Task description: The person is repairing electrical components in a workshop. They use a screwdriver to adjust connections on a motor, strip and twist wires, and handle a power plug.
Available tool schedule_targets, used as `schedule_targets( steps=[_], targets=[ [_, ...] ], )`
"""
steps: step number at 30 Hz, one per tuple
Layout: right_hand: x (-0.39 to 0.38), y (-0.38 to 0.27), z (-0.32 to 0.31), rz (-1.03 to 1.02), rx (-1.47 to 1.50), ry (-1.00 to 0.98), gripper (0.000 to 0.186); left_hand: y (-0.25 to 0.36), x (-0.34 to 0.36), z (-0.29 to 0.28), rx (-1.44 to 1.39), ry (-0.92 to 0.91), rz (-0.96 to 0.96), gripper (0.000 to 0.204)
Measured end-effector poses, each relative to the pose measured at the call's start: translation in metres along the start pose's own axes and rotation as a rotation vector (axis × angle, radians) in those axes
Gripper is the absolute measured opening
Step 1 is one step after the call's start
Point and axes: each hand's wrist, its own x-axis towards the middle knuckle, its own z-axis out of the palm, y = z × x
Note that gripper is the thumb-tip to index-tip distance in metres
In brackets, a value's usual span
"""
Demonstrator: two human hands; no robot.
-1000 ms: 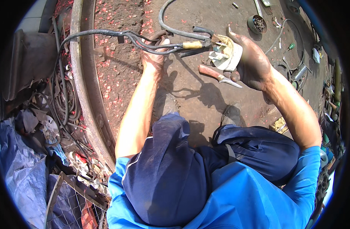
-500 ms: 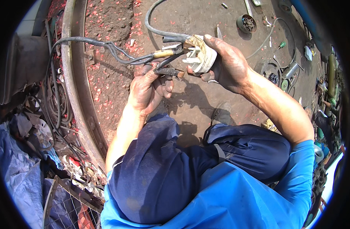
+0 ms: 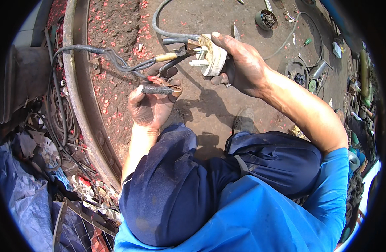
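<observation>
My right hand (image 3: 245,63) grips a dirty white plug (image 3: 215,59), its pins pointing left. A thick grey cable (image 3: 156,27) curves away from the plug. One dark clip with a yellowish sleeve (image 3: 165,57) sits against the plug's upper pins; whether it bites on one I cannot tell. In my left hand (image 3: 150,105), below and left of the plug, is a crocodile clip (image 3: 159,89) with a black sleeve, a bit of red and coppery jaws. It is apart from the plug. Two dark leads (image 3: 119,61) run from the clips into one black cable (image 3: 73,47).
A rusty metal rail (image 3: 77,88) curves along the left, with cables and scrap beyond it. Far right on the ground are a round tin of small metal bits (image 3: 266,19), a knife-like blade (image 3: 236,32), a green-handled tool (image 3: 307,41) and a dark ring-shaped part (image 3: 298,69).
My left hand has moved down and left from the plug and turned palm up, with the clip still in it. The plug and right hand have shifted slightly left and up.
</observation>
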Motion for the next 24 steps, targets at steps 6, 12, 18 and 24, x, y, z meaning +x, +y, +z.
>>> schedule_targets(
  steps=[6,12,18,24],
  targets=[
    [0.002,0.005,0.001,-0.025,0.01,0.014,0.047,0.005,-0.006,-0.011,0.275,0.109,0.067,0.064],
    [0.008,0.007,0.012,-0.046,-0.025,0.017,0.048,0.021,0.002,-0.002,0.622,0.123,0.031,0.061],
    [0.006,-0.004,0.031,-0.068,-0.096,0.062,0.05,0.012,0.015,0.025,0.457,0.21,0.127,0.051],
    [0.018,-0.01,0.032,-0.187,-0.189,0.084,0.045,0.006,0.02,0.036,0.288,0.274,0.164,0.041]
  ],
)
